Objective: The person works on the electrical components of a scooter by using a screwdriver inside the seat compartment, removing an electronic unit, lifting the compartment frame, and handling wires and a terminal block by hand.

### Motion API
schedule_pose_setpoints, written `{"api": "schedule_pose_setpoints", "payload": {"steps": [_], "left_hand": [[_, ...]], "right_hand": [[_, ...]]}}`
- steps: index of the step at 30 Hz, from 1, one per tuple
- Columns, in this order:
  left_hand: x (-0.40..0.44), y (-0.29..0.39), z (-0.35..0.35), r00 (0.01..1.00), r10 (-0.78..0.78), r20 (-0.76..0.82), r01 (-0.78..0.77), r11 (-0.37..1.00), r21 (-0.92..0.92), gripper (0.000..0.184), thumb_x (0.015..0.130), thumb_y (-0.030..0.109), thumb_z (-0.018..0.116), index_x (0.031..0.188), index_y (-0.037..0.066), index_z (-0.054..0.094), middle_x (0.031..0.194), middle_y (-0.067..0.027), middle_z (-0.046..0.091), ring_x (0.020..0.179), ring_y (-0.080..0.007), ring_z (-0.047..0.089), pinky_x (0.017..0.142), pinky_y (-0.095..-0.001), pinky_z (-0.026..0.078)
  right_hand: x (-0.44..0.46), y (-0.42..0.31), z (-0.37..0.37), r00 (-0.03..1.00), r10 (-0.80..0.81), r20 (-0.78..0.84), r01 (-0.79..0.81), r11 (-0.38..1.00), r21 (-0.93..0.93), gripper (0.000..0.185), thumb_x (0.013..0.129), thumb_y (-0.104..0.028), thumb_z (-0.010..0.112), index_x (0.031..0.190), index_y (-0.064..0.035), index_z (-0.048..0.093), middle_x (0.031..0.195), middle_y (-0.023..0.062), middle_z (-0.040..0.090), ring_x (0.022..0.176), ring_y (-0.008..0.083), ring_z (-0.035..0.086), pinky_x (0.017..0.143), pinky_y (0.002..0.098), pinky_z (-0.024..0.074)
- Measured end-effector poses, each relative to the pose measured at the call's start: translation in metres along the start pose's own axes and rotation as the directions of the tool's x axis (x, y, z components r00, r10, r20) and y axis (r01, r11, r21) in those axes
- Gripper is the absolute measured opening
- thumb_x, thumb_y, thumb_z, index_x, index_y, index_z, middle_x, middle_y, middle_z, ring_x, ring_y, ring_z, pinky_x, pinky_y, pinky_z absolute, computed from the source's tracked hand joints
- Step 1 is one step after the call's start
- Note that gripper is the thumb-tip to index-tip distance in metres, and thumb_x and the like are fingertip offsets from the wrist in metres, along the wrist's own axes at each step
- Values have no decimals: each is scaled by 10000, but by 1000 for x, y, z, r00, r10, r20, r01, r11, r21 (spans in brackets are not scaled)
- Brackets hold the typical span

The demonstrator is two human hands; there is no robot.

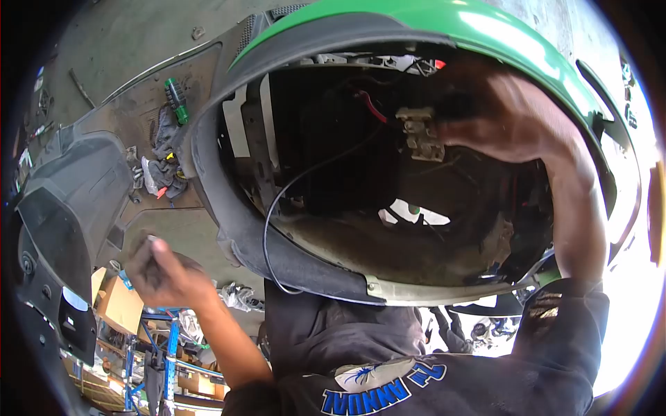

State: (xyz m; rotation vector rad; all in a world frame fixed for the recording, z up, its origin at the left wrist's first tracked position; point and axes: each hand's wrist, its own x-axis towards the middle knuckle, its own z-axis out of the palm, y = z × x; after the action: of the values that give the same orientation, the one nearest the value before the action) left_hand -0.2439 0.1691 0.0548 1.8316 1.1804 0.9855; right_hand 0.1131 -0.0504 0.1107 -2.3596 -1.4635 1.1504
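My right hand [510, 114] reaches into the wide opening of a scooter's green and black body [479, 35]. Its thumb and fingers close on a pale, dirty connector block [421, 134]; some fingers are lost in shadow. A red wire [371, 105] runs close to the block. Out of the opening loops a thin black cable [267, 232], hanging over the lower rim. My left hand [166, 274] is held apart from the scooter body, at the left, with curled fingers and the thumb on top. Whether anything small is between those fingers is hidden.
On the scooter's floorboard [132, 104] lie a green-and-black tool handle [176, 100] and a dark heap of cloth and small parts [163, 170]. A black panel [59, 236] stands at the left. Cardboard boxes [119, 301] and blue shelving [170, 347] are below.
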Motion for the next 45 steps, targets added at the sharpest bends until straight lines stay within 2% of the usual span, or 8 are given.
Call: {"api": "schedule_pose_setpoints", "payload": {"steps": [3, 7, 24, 27, 29, 31, 34, 45], "left_hand": [[-11, 84, 69, 799, 375, 470, -254, 919, -302, 109, 863, 66, 702, 933, 18, 634, 872, -142, 718, 783, -207, 676, 694, -324, 519], [-45, 96, 147, 646, -53, 761, 284, 943, -176, 142, 740, 86, 770, 849, 24, 702, 835, -132, 737, 772, -236, 716, 747, -324, 545], [-40, 48, 209, 512, 562, 649, -61, 778, -625, 251, 805, 97, 700, 1037, 0, 685, 993, -158, 708, 919, -247, 681, 839, -369, 532], [-21, 53, 202, 183, 581, 793, 61, 799, -599, 297, 827, 106, 711, 1100, -2, 664, 1032, -158, 694, 959, -237, 669, 856, -367, 527], [-39, 36, 219, 456, 542, 706, 187, 717, -671, 340, 862, 112, 711, 1174, 2, 632, 1083, -147, 672, 1011, -229, 644, 898, -360, 511], [-40, 34, 221, 337, 859, 385, -571, 511, -642, 364, 893, 105, 695, 1228, -2, 603, 1106, -124, 661, 1051, -219, 618, 937, -357, 495], [-43, 31, 225, 517, 590, 620, 137, 658, -740, 369, 912, 100, 683, 1255, -4, 598, 1162, -117, 651, 1083, -227, 610, 963, -363, 489], [-34, 38, 219, 412, 475, 778, 315, 727, -610, 477, 897, 161, 736, 1328, 27, 581, 1211, -98, 656, 1113, -198, 598, 975, -360, 487]], "right_hand": [[3, 2, -3, 996, 46, 78, -45, 999, -7, 393, 856, -324, 735, 1114, -28, 718, 931, 162, 731, 858, 264, 696, 788, 382, 547], [-1, -3, -7, 997, 68, -38, -71, 995, -76, 454, 825, -365, 737, 1153, -53, 709, 1145, 164, 684, 1014, 344, 635, 927, 419, 499], [-21, -35, -4, 986, -165, 18, 166, 976, -139, 291, 869, -210, 683, 1098, -29, 674, 924, 157, 717, 862, 284, 685, 779, 380, 537], [-24, -44, -2, 977, -203, -66, 180, 950, -256, 293, 880, -277, 671, 1017, -18, 686, 865, 155, 701, 805, 283, 668, 739, 383, 527], [-15, -41, -16, 982, -140, 125, 176, 921, -347, 331, 885, -323, 659, 947, 0, 689, 773, 145, 659, 726, 267, 620, 693, 392, 498], [-10, -46, -25, 968, 4, 251, 92, 926, -367, 385, 891, -367, 645, 887, 15, 692, 684, 135, 612, 652, 253, 567, 654, 401, 469], [-11, -28, -12, 956, -295, 4, 285, 919, -272, 364, 900, -343, 650, 910, 18, 692, 688, 138, 605, 651, 247, 561, 655, 395, 467], [9, 0, -11, 865, -450, 224, 502, 784, -365, 182, 920, -158, 637, 1027, -38, 723, 1004, 174, 706, 970, 312, 660, 917, 394, 512]]}}
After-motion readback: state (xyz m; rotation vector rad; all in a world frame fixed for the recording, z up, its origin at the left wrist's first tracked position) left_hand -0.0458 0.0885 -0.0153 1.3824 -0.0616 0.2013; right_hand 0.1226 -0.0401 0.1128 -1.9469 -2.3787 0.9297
